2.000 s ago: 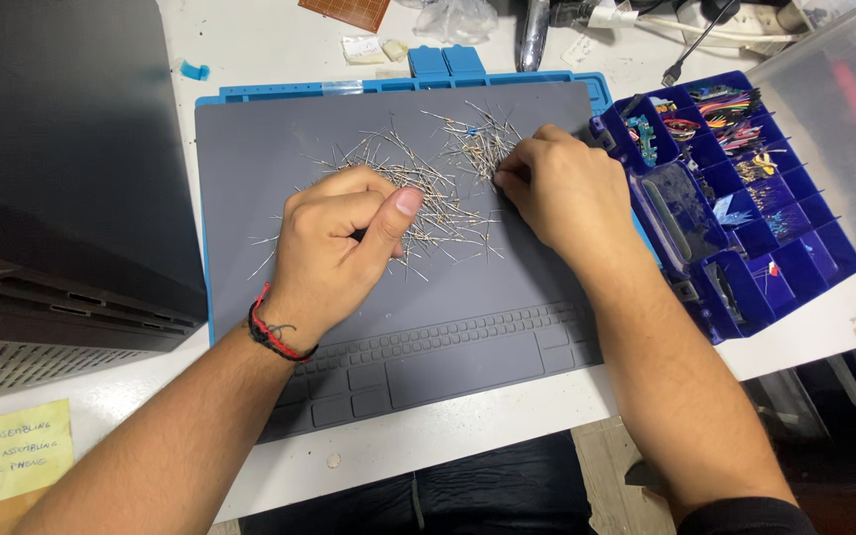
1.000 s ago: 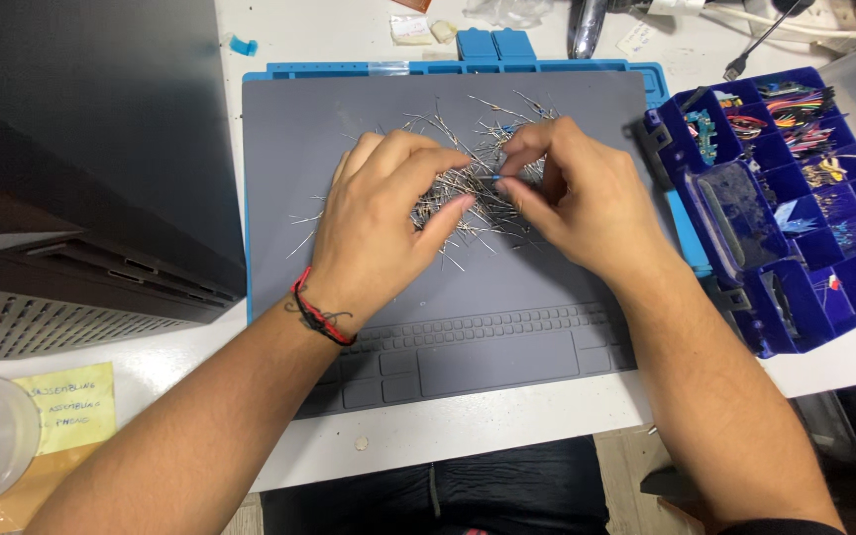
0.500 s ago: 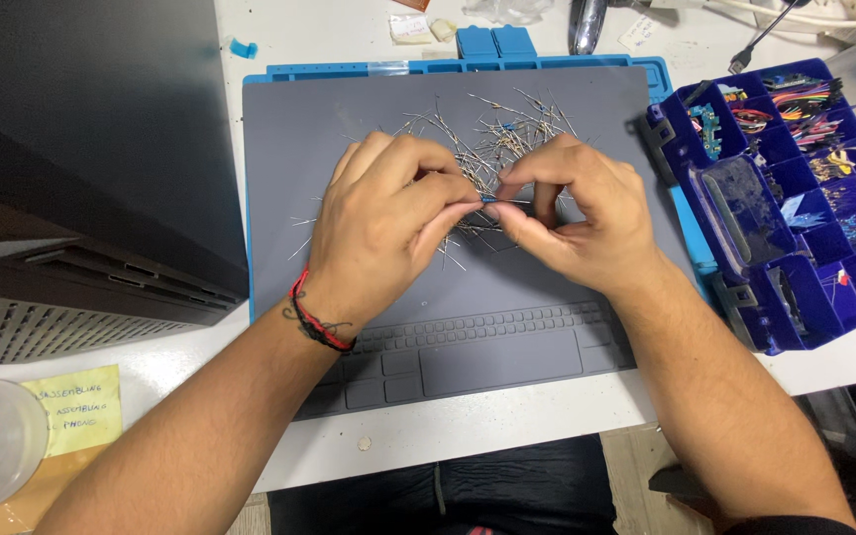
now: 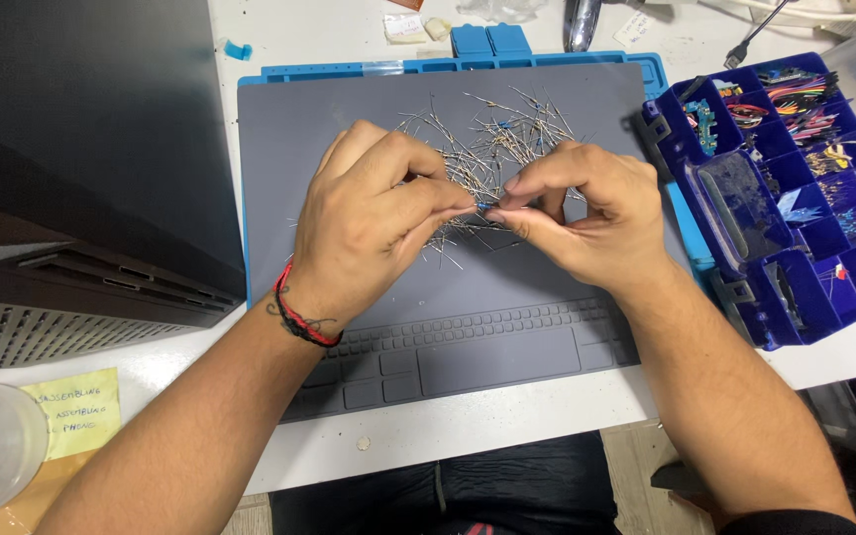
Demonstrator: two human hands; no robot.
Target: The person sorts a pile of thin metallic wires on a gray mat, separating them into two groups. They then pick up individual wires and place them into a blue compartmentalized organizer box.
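Head view: a small blue-bodied resistor [image 4: 487, 206] is pinched by its leads between closed fingertips of left hand [image 4: 374, 223] and right hand [image 4: 587, 218], lifted apart from the resistor pile [image 4: 492, 149] on the grey mat [image 4: 349, 109].

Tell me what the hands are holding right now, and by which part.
Both the left hand and right hand pinch one small blue-bodied component between fingertips, apparently by its wire leads, above the loose pile.

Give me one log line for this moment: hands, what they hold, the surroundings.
left hand + right hand: pinching one small wire-leaded component | over component pile | grey mat | blue organizer at right
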